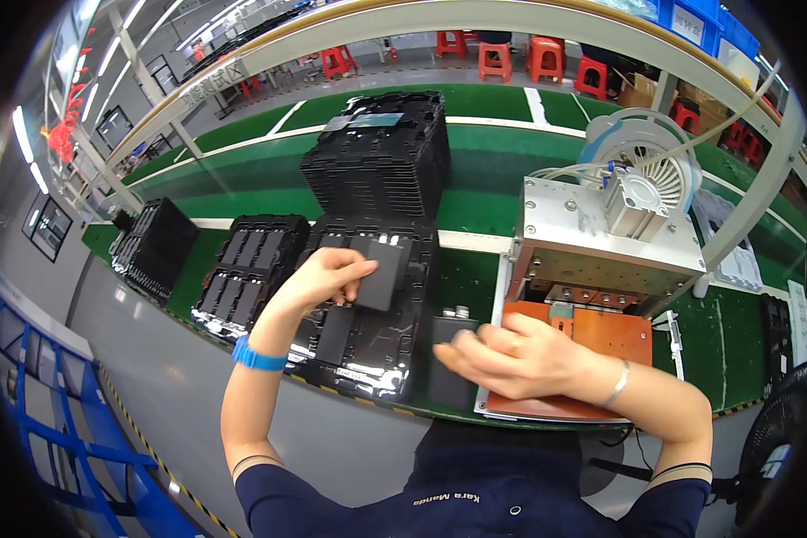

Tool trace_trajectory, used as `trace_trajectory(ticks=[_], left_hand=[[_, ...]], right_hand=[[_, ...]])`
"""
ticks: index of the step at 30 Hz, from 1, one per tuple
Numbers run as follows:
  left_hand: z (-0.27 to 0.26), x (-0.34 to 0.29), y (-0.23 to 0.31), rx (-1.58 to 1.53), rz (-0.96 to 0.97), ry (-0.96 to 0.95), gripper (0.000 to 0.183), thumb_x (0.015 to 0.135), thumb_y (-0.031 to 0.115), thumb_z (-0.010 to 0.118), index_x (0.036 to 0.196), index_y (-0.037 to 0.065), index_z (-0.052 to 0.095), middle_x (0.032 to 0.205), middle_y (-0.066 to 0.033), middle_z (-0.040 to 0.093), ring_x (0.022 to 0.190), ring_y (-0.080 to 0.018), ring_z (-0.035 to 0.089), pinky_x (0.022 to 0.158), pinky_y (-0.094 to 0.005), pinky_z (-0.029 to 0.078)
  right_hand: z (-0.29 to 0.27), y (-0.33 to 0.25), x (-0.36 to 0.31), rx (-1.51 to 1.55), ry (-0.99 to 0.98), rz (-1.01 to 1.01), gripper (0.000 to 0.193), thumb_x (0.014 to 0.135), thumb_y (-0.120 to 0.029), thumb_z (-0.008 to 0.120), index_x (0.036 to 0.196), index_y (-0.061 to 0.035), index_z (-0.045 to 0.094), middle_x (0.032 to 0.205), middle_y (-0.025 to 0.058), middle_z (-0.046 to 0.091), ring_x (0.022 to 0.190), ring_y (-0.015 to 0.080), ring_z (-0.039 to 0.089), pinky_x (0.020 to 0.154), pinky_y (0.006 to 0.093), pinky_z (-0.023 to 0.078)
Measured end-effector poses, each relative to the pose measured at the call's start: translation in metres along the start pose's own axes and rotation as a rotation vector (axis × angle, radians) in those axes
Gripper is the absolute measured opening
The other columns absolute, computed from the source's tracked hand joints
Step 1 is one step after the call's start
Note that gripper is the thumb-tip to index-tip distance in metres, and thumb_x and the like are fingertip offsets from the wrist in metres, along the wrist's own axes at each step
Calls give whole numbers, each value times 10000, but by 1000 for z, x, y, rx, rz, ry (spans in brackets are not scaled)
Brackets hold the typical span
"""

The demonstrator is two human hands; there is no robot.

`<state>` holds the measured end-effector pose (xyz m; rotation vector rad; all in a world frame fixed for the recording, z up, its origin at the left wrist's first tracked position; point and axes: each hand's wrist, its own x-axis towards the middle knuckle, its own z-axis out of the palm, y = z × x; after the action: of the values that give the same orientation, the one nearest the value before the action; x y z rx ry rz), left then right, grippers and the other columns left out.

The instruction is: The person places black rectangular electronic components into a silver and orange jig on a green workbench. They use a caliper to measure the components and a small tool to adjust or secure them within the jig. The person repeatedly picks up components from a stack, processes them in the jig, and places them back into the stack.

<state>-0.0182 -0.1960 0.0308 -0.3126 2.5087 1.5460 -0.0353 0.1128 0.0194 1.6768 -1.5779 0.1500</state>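
A black, flat pouch battery cell (381,280) with bright metal tabs is pinched at its left edge by my left hand (334,272). It is over a black moulded tray (386,345) where another dark cell (334,334) lies in a pocket. To the right, a second black pouch cell (448,381) lies on the green bench top, tabs pointing away from me. Over its right side is my right hand (520,356), fingers curled together and slightly smeared; what they grip, if anything, is hidden. That hand also overlaps the orange plate (614,336) of a metal press (601,233).
Behind the tray rises a tall stack of black trays (377,166). Further left stand a filled tray (251,255) and another stack (152,247). A white fan-like reel (659,161) sits behind the press. A metal frame post (762,188) stands at the right.
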Motion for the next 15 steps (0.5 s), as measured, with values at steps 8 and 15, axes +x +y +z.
trace_trajectory(ticks=[8,15], left_hand=[[20,46,0,347,-4,42,269,845,268,729,742,31,656,608,-13,614,518,-83,581,445,-232,437],[111,-18,69,903,1135,236,156,764,169,750,805,90,622,792,-37,629,643,-215,615,505,-337,441]], right_hand=[[-77,-20,-97,-82,-227,558,189,719,-59,693,906,-33,693,948,82,614,785,192,625,711,307,543],[-81,-41,-110,163,-349,911,255,726,-18,631,978,-47,660,1041,76,631,926,214,617,757,319,537]])
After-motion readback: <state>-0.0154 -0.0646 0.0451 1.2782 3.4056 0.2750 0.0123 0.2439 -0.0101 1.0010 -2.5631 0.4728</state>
